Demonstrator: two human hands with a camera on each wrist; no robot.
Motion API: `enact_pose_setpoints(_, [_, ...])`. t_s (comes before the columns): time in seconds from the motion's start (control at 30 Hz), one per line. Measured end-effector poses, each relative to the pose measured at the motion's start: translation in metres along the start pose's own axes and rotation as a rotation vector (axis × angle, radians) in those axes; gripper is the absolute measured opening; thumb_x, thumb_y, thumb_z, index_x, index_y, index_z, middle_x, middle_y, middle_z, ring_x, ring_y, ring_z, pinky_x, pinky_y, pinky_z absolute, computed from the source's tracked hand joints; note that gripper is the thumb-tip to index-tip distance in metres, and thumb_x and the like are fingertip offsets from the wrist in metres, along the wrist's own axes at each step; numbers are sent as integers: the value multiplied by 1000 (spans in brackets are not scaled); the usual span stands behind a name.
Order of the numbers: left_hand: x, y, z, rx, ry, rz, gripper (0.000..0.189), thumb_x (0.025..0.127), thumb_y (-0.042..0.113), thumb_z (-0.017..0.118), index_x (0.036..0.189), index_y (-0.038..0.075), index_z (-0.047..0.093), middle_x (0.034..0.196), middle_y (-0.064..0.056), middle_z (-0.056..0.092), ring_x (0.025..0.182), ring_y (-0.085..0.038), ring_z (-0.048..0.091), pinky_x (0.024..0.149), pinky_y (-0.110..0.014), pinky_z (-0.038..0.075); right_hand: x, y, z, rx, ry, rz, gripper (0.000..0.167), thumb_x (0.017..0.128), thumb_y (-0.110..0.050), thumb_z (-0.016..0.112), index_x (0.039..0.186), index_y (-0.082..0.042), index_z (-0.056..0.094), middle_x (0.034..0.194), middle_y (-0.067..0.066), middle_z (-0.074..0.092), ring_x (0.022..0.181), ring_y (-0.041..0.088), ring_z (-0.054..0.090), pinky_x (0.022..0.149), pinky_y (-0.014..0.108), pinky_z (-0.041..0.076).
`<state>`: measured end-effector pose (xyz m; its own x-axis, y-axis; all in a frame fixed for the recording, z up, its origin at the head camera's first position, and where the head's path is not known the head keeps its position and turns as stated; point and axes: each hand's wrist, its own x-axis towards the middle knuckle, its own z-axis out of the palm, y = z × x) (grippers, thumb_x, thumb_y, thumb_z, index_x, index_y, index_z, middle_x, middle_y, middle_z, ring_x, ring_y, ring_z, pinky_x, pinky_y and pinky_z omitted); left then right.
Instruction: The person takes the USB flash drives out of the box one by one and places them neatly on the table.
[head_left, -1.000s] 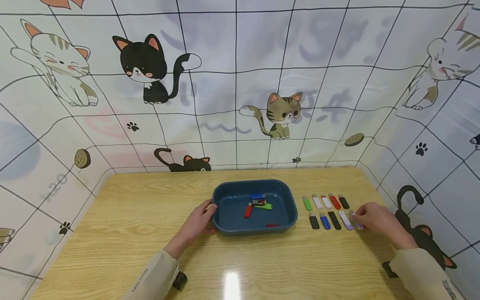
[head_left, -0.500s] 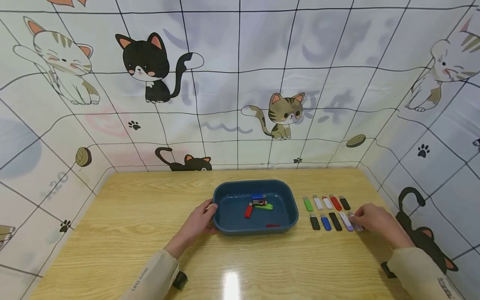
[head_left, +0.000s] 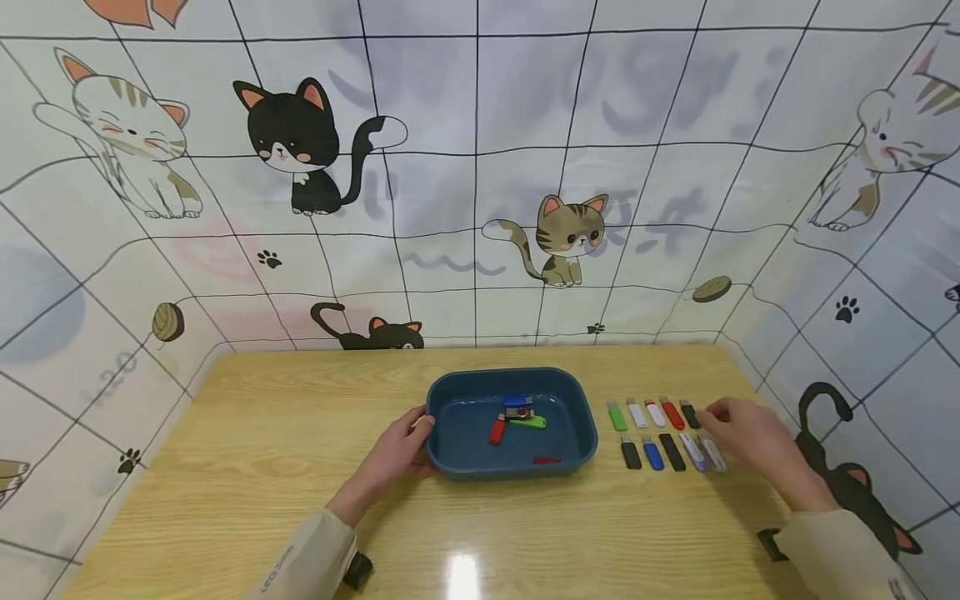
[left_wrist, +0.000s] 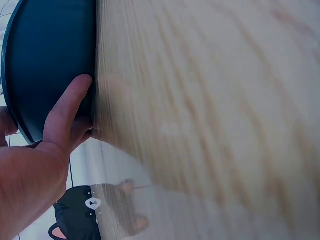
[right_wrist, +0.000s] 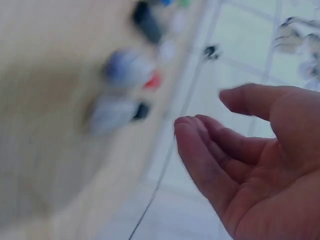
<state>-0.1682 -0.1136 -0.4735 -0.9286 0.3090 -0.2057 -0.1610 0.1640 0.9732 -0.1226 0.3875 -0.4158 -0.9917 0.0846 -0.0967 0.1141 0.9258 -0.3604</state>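
Observation:
A dark blue tray (head_left: 517,472) stands on the table, and my left hand (head_left: 395,450) grips its left end, thumb by the rim; the left wrist view shows fingers against the tray's wall (left_wrist: 55,55). In the tray lie a red USB stick (head_left: 497,431), a green one (head_left: 532,422), a blue one (head_left: 515,402) and a swivel one with metal cover (head_left: 517,413). My right hand (head_left: 753,437) hovers by two rows of USB sticks, nearest the whitish one (head_left: 713,454) and a black one (head_left: 689,414). Its thumb and fingers are apart with nothing between them.
Other sticks in the rows include a white-and-purple one (head_left: 693,452), a blue one (head_left: 653,455) and a green one (head_left: 617,416). A flat dark red piece (head_left: 547,460) lies near the tray's front. A cat-printed cloth wall (head_left: 450,250) borders the wooden table (head_left: 315,400).
My right hand has let go of the whitish USB stick at the front row's right end and lifted slightly away. The left hand keeps its grip on the tray.

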Motion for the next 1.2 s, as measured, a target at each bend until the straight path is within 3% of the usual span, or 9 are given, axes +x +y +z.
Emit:
enact_pose_setpoints(0.1, [-1,0,0,-4,1,-5,53,112,26,47,157,-1,37,147,-35,47,124,-46,60,76,-49,64,-4,-26,0,69,46,-93,42,108,-29,54,118,9,69,95,16,71,77,24,63,67,46,53])
enact_pose_setpoints(0.23, [-1,2,1,-1,5,-2,53,112,26,47,157,-1,38,146,-35,49,121,-45,62,76,-50,64,-1,-63,10,209,15,-170,45,112,-32,45,119,6,69,100,15,73,84,26,70,73,46,59])
enact_pose_setpoints(0.43, [0,1,-1,2,6,-7,51,112,24,47,155,-1,39,144,-34,51,120,-44,63,75,-48,64,14,-98,35,358,-109,-199,53,113,-34,43,131,12,62,116,24,70,99,35,73,83,47,61])
enact_pose_setpoints(0.6, [-1,-1,-2,-8,-16,3,50,112,24,46,156,0,39,146,-34,49,125,-46,59,77,-49,64,23,-112,50,490,-175,-189,48,113,-25,45,134,16,57,116,28,69,101,39,73,84,44,63])
enact_pose_setpoints(0.77, [-1,0,-1,-13,-25,7,52,113,26,46,157,0,37,149,-35,46,129,-47,56,78,-50,63,33,-120,57,489,-191,-152,42,112,-21,45,123,13,66,115,26,70,99,37,74,79,42,63])
enact_pose_setpoints(0.97, [-1,1,1,-16,-16,-1,51,112,24,45,156,0,38,148,-34,47,129,-48,56,78,-50,63,38,-121,60,405,-187,-149,40,111,-21,47,97,3,74,91,10,72,84,22,72,72,38,62])
enact_pose_setpoints(1.2, [0,2,-1,-18,-17,1,51,113,24,44,157,-1,37,148,-34,48,127,-46,58,78,-49,63,39,-122,63,424,-191,-137,40,111,-22,47,96,3,75,82,5,70,76,17,70,68,34,60])
